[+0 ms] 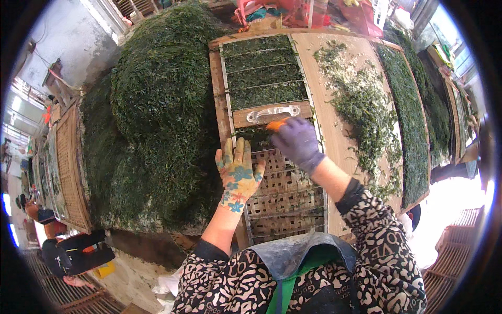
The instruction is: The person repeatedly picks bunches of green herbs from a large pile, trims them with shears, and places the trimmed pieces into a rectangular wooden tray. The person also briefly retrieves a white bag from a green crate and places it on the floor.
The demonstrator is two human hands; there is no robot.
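Note:
My left hand [239,175], in a yellow glove with a blue flower pattern, lies with fingers stretched out at the left edge of a slatted frame [228,86]. My right hand [299,142], in a purple glove, is closed around a small orange tool [275,125], most of it hidden by the fingers. Just beyond both hands, a wooden block with a white metal handle [272,113] rests across the frame. Farther away, dark green shredded seaweed [265,76] fills the frame's divided strips. On the near side, bare woven matting [285,191] shows through.
A tall seaweed heap [162,89] stands at the left. To the right, loose shreds [358,118] lie scattered on a wooden board [319,89], beside another seaweed-filled frame [407,120]. Red netting [334,13] is at the back. Another person's dark clothing [73,256] shows at lower left.

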